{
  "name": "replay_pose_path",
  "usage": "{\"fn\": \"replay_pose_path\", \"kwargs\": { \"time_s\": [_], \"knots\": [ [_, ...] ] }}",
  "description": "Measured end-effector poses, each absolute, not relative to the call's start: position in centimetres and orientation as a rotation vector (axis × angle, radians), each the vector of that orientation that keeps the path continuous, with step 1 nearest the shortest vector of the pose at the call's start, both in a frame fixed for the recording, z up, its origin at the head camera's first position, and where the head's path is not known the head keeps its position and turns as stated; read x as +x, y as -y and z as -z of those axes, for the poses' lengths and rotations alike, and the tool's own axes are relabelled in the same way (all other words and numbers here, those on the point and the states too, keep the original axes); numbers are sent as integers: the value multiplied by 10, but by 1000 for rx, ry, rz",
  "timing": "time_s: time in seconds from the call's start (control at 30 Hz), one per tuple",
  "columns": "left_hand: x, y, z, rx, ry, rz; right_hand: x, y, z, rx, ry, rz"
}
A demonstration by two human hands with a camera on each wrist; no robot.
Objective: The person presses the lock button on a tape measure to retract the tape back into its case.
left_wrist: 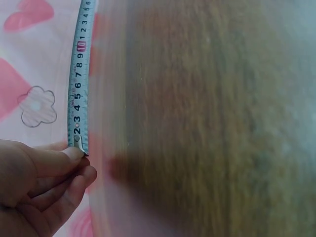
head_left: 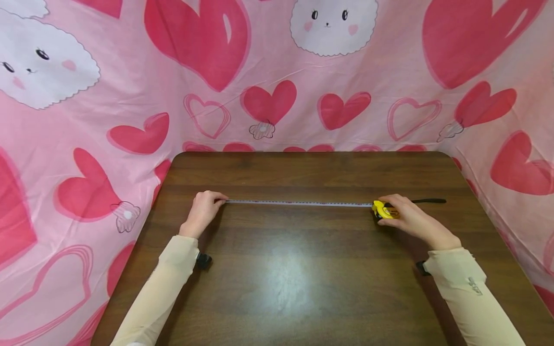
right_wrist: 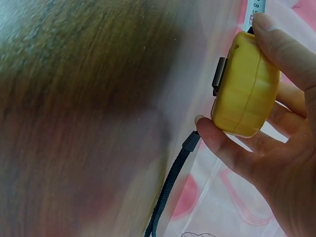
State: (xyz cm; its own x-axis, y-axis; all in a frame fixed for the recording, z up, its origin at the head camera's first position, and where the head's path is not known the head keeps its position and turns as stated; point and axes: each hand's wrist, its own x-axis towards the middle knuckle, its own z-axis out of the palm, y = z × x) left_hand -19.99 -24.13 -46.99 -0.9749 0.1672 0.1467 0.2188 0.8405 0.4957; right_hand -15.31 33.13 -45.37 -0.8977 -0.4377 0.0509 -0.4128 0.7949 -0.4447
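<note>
A tape measure [head_left: 384, 210] with a yellow case is held in my right hand [head_left: 409, 218], thumb on one side and fingers on the other. Its white blade [head_left: 298, 203] stretches leftward, nearly straight across the far half of the table. My left hand [head_left: 203, 211] pinches the blade's metal end between thumb and finger. In the left wrist view, black centimetre numbers and a red 10 mark the blade [left_wrist: 79, 84]. The right wrist view shows the yellow case [right_wrist: 244, 86] from its edge, a black clip [right_wrist: 219, 76] and a black wrist strap [right_wrist: 170, 185] hanging off it.
The brown wooden table [head_left: 285, 278] has rounded far corners. A pink cloth [head_left: 277, 62] printed with hearts and white fluffy faces rises behind it and along both sides. Dark wrist cameras [head_left: 203, 261] sit under both cream sleeves [head_left: 170, 278].
</note>
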Motion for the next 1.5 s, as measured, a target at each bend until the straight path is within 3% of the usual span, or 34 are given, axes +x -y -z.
{"fn": "replay_pose_path", "kwargs": {
  "time_s": [1.5],
  "knots": [
    [-198,210,473,-371,2944,849,-158,-313,458,-794,-2934,741]
  ]
}}
